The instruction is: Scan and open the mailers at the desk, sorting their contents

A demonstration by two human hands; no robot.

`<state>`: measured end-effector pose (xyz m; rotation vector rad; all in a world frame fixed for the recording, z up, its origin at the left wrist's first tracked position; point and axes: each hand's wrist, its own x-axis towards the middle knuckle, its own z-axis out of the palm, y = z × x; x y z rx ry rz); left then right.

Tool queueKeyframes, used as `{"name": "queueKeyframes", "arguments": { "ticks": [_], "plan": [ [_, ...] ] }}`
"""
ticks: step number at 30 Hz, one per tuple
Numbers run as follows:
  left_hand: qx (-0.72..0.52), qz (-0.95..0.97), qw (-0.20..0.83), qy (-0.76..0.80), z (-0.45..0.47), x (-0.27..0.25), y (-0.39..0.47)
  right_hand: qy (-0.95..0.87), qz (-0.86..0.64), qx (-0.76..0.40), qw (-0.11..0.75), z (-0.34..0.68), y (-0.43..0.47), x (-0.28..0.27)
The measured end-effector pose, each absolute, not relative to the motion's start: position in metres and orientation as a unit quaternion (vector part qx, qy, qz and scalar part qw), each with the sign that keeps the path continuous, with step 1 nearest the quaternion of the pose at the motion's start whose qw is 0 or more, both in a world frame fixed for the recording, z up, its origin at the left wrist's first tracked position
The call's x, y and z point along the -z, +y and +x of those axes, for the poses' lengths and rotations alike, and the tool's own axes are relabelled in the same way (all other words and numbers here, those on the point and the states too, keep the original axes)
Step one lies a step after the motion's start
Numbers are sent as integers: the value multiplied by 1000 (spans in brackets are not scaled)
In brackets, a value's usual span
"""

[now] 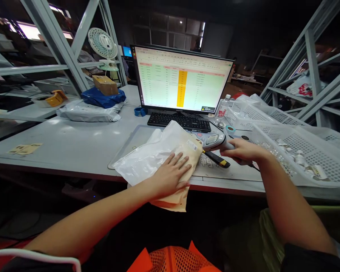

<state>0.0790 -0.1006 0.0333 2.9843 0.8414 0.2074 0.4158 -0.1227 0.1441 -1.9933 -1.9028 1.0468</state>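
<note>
My left hand lies flat, fingers spread, on a white plastic bag with a cream-coloured lower part that hangs over the table's front edge. Near the bag's upper right corner is a small white label. My right hand is wrapped around the handle of a grey barcode scanner, whose head points left towards that label. Below the scanner, a black and yellow utility knife rests on the mat, its left end close against the bag.
A monitor showing a spreadsheet stands behind a black keyboard. White perforated baskets with small bottles line the right. Parcels, a blue tape roll and a small fan are at the left. A plastic bottle stands beside the monitor.
</note>
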Motion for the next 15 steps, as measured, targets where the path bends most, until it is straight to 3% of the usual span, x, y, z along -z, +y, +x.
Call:
{"name": "queueKeyframes", "arguments": {
  "ticks": [5, 9, 15],
  "plan": [
    [-59, 967, 42, 245, 67, -34, -135, -649, -698, -277, 121, 422, -105, -123],
    [-13, 968, 11, 250, 63, 4, -155, -611, -776, -138, 81, 433, -71, -81],
    [-190, 906, -53, 374, 25, 40, -126, -546, -836, -19, 59, 433, -46, -23]
  ]
}}
